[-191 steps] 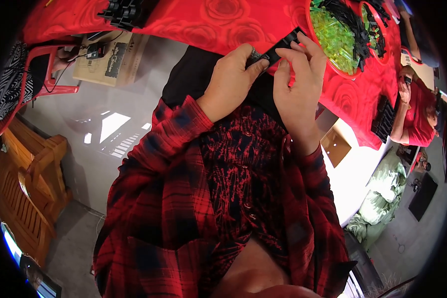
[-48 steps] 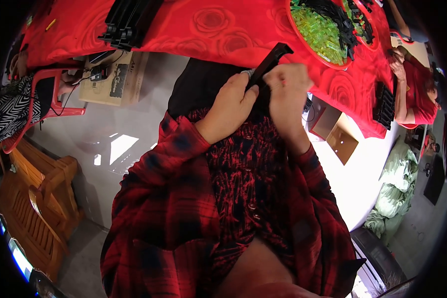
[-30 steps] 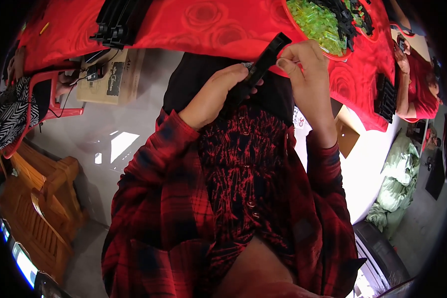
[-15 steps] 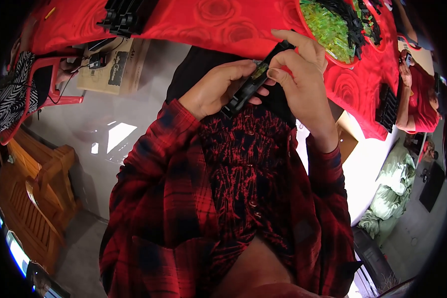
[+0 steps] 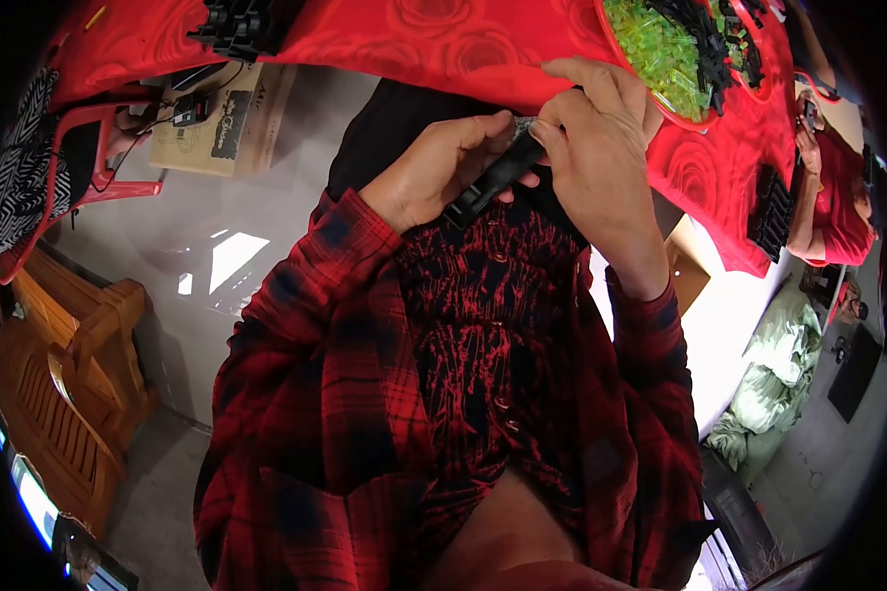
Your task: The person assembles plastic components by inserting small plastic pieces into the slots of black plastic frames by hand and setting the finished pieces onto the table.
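Observation:
A long, narrow black plastic housing (image 5: pixel 498 185) lies slantwise between my hands, above my lap. My left hand (image 5: pixel 434 169) is closed around its lower part, with fingertips showing beyond its far side. At the upper end my right hand (image 5: pixel 601 138) pinches it with thumb and forefinger, while the other fingers are bent above. Those right fingers cover the upper end, so I cannot tell what lies under them. Small translucent yellow-green pieces (image 5: pixel 650 49) and black plastic parts (image 5: pixel 698 44) fill a red-rimmed basket (image 5: pixel 668 116) beyond my right hand.
Black housings (image 5: pixel 235 28) are piled on the red tablecloth (image 5: pixel 443 44) at the far left. A cardboard box (image 5: pixel 212 128), a red plastic chair (image 5: pixel 89 158) and a wooden chair (image 5: pixel 64 384) stand left. At right, a person in red (image 5: pixel 843 192) sits by more black housings (image 5: pixel 771 212).
My right thumb and fingers have shifted along the black housing's upper end. A yellow-green piece seen in its slot earlier is hidden now. My view has shifted slightly.

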Action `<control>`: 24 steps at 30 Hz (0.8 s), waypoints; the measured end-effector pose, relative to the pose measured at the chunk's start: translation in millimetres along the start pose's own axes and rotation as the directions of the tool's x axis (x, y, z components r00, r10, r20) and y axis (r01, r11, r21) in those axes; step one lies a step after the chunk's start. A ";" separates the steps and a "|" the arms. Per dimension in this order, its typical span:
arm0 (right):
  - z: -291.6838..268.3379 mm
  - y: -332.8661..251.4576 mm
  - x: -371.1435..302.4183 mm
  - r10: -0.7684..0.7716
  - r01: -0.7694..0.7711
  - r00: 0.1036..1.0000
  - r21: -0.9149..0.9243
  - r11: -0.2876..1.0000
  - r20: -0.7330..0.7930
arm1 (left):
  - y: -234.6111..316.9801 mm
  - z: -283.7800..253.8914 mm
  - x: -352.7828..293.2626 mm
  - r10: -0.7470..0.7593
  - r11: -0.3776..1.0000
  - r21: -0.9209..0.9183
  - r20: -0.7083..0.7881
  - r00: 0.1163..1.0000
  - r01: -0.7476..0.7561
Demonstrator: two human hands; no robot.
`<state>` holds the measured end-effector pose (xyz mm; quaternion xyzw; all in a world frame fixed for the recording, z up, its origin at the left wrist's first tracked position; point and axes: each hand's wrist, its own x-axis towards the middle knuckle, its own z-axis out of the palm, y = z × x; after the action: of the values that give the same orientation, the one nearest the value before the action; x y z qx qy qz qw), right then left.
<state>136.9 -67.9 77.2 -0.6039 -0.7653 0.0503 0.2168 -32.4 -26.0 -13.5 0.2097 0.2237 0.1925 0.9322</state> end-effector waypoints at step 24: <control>5.3 -6.8 -7.6 0.052 -0.058 0.998 -0.159 0.985 -0.045 | 2.3 4.9 -5.6 0.060 0.990 0.118 0.139 0.988 -0.077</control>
<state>130.0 -75.9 72.7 -0.6413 -0.7453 -0.0179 0.1815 -35.2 -28.0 -6.6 0.2871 0.1643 0.1958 0.9232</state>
